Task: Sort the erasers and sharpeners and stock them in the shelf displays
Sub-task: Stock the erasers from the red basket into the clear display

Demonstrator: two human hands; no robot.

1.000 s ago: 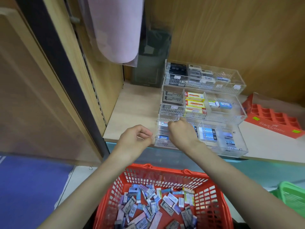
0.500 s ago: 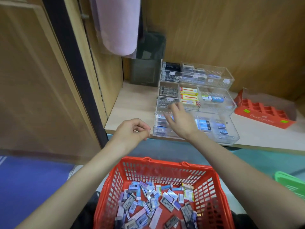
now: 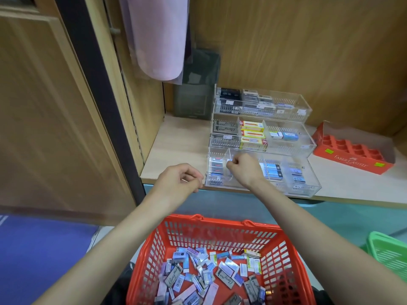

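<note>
Left hand centre frame, just in front of the shelf edge. Grip curled, thumb on fingertips; inside hidden, cannot tell if it holds anything. Right hand in bottom tier of clear display, second compartment from left. Grip curled narrow, small bluish glint at fingertips, cannot tell if pinched. Hand hides that compartment's contents. Loose erasers piled in red basket, bottom centre, cut off by lower edge. Upper tiers part-filled, labels mostly unreadable. Green basket cut off at right edge.
</note>
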